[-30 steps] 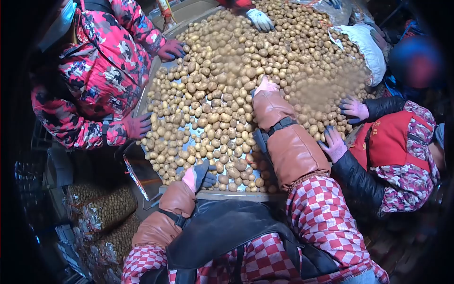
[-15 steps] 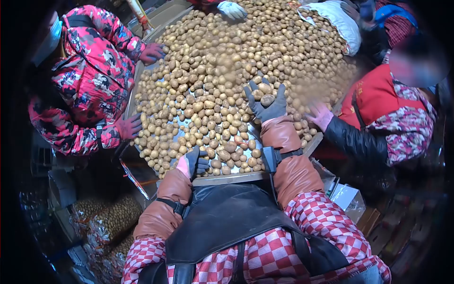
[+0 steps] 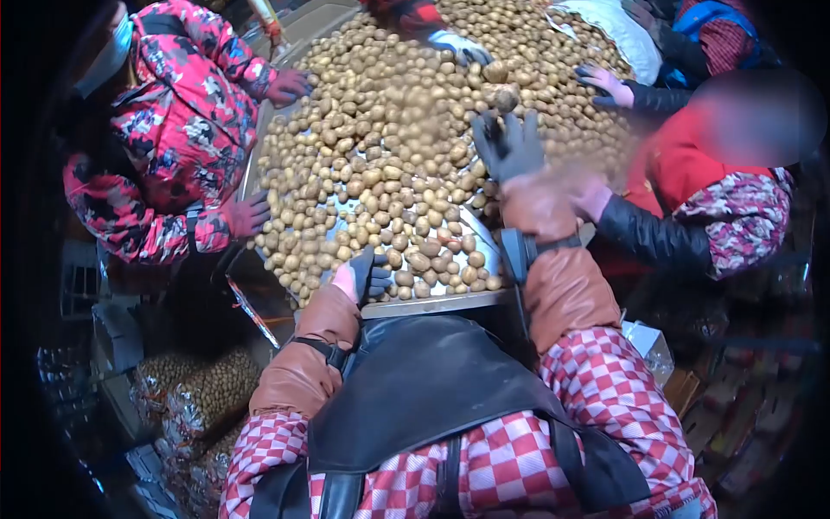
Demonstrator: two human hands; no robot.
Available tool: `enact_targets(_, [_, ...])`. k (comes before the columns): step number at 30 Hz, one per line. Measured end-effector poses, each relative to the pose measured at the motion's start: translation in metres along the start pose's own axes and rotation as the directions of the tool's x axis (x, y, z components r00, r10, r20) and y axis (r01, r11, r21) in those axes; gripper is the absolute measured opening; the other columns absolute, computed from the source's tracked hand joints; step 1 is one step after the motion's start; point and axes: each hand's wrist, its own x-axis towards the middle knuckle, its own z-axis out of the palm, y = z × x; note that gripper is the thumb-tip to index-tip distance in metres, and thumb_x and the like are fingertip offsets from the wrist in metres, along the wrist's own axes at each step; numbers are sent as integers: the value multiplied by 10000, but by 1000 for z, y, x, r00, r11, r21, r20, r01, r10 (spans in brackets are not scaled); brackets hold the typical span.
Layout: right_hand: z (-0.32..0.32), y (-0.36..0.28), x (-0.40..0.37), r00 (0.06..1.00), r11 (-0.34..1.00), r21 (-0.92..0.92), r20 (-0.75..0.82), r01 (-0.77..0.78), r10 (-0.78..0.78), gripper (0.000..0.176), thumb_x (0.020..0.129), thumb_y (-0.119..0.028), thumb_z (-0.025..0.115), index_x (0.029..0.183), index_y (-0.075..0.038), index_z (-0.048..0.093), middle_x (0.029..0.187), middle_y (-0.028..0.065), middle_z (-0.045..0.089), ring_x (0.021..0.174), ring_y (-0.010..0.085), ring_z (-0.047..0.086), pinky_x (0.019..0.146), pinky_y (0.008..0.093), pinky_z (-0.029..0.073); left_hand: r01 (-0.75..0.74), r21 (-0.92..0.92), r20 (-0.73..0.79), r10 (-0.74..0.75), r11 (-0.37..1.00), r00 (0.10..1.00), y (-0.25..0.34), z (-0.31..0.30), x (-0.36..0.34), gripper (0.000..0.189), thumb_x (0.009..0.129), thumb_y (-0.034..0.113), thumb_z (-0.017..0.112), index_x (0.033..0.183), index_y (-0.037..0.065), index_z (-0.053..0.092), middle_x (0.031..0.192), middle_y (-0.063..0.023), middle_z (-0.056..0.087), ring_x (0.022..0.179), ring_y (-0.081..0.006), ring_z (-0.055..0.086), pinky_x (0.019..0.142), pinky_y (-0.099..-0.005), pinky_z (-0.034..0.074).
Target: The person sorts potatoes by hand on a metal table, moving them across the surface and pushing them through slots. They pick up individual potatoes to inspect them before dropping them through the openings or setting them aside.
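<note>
Many small potatoes (image 3: 380, 177) cover a metal-topped table (image 3: 482, 232) in front of me. My right hand (image 3: 510, 149), in a dark grey glove, reaches out over the heap with its fingers apart. Just beyond its fingertips are a dark potato (image 3: 502, 98) and a larger pale one (image 3: 495, 71), neither gripped. Near the front edge, my left hand (image 3: 372, 274), gloved too, rests with fingers stretched out beside several potatoes. It holds nothing that I can see.
A person in a pink patterned jacket (image 3: 186, 121) stands at the left. Another person's white-gloved hand (image 3: 461, 46) reaches in at the far side. A person in a red vest (image 3: 683, 147) is at the right. A white sack (image 3: 618, 35) lies at the back right; bagged potatoes (image 3: 212, 389) are below left.
My right hand has moved forward and right, and the potatoes it held have left it. The far white-gloved hand has come further over the heap. My left hand stays near the front edge.
</note>
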Motion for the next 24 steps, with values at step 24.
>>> enact_targets(24, [-64, -124, -30, 857, -228, 827, 495, -515, -141, 378, 874, -366, 768, 1193, -176, 697, 1104, 185, 699, 1040, 405, 660, 888, 490, 529, -382, 696, -152, 644, 608, 749, 13, 18, -12, 445, 983, 448, 632, 1258, 106, 709, 1143, -150, 749, 1070, -270, 711, 951, -362, 530])
